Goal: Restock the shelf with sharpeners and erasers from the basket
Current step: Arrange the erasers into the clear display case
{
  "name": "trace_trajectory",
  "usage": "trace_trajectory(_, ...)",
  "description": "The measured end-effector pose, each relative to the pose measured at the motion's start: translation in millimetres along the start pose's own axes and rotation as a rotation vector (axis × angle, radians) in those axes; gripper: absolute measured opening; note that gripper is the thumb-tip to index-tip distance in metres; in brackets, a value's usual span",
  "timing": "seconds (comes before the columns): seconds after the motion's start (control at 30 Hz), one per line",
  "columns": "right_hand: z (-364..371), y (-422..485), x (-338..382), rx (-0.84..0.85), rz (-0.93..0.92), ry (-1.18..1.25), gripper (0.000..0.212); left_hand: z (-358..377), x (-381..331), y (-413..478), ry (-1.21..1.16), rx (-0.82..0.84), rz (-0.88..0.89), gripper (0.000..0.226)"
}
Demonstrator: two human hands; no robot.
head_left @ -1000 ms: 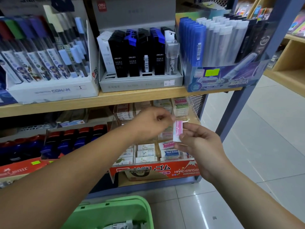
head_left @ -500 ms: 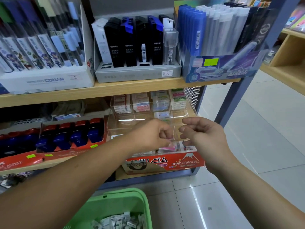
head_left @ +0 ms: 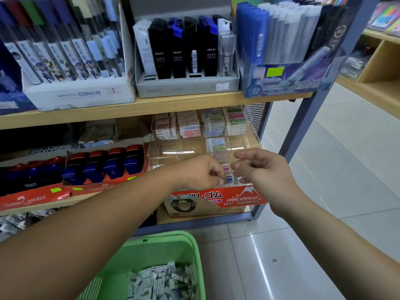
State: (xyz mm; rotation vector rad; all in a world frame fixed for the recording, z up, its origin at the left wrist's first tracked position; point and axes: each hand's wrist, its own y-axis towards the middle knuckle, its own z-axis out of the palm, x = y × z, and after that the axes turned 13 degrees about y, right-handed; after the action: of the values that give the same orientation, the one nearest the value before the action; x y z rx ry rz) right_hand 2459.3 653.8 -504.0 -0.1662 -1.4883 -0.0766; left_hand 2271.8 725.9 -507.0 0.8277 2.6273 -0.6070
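Note:
A clear acrylic display [head_left: 251,135] on the lower shelf holds rows of small wrapped erasers [head_left: 188,128]. My left hand [head_left: 201,172] reaches into its front row with fingers curled, pinching a pink-labelled eraser [head_left: 226,168] at the fingertips. Just to the right, my right hand [head_left: 262,169] hovers with loosely curled fingers and holds nothing. Below me stands the green basket [head_left: 155,243], with a heap of small white wrapped items [head_left: 162,282] inside. Much of the front row is hidden by my hands.
A red "Hard Eraser" box [head_left: 242,199] sits under the display. Red and blue sharpeners [head_left: 104,163] fill a red carton to the left. The upper shelf [head_left: 151,105] carries pencil-lead boxes and pens. Tiled floor [head_left: 324,191] lies to the right, past the blue shelf post [head_left: 303,126].
Both hands held the pink eraser up in front of the display; they have dropped to its front row. My right hand let go and now hovers beside the left.

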Motion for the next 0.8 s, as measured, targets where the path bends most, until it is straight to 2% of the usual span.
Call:
trace_trajectory(0.13, -3.5, -5.6, 1.1, 0.01, 0.029, 0.005, 0.016, -9.2, -10.6, 2.4, -0.026, 0.097, -0.104, 0.022)
trace_trajectory(0.27, -7.9, -5.6, 2.5, -0.012, 0.036, -0.029, 0.016, -12.6, -10.8, -3.4, -0.039, 0.185, -0.081, 0.021)
trace_trajectory(0.4, -10.9, -3.7, 1.8, -0.051, 0.04, -0.043, 0.013, -17.8, -3.3, -6.2, -0.182, 0.128, -0.087, 0.019)
trace_trajectory(0.63, -13.0, -4.4, 1.7, -0.035, 0.053, -0.051, 0.013, -4.7, -7.0, 11.8, 0.065, 0.003, -0.071, 0.005)
trace_trajectory(0.8, -8.9, -9.5, 4.0, 0.034, 0.056, -0.075, 0.013, 0.5, -5.7, 9.6, -0.028, -0.12, -0.133, 0.004)
